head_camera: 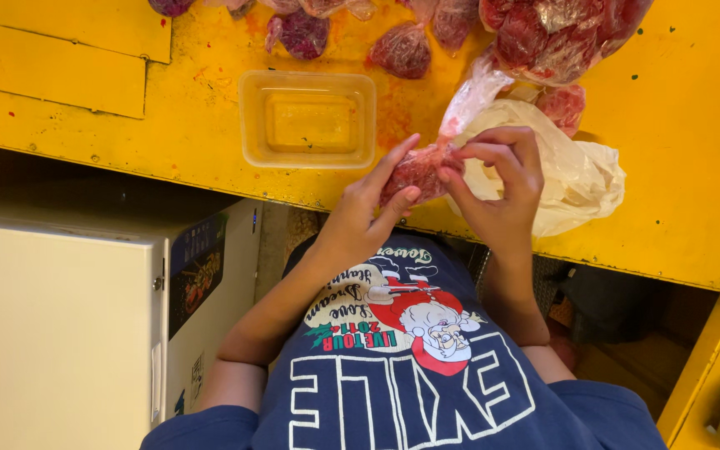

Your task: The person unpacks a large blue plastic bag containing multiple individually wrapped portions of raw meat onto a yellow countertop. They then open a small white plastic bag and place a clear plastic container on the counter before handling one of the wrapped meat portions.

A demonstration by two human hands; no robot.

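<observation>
Both the left hand [368, 204] and right hand [497, 187] pinch a small clear plastic bag of red meat [417, 172] with their fingers at the yellow desk's [677, 150] edge, just right of the empty clear plastic tub [307, 119], steadying its neck.

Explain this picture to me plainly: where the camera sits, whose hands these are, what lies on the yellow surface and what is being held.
The single picture comes from a camera worn on a person's head, looking down past their dark blue shirt. No machine here: two bare hands work at a yellow table. The left hand and right hand together pinch a small clear bag of red filling at the table's edge. Beside it lies a crumpled white plastic bag and an empty clear plastic tray. More filled bags lie farther back. A white cabinet stands below.
</observation>
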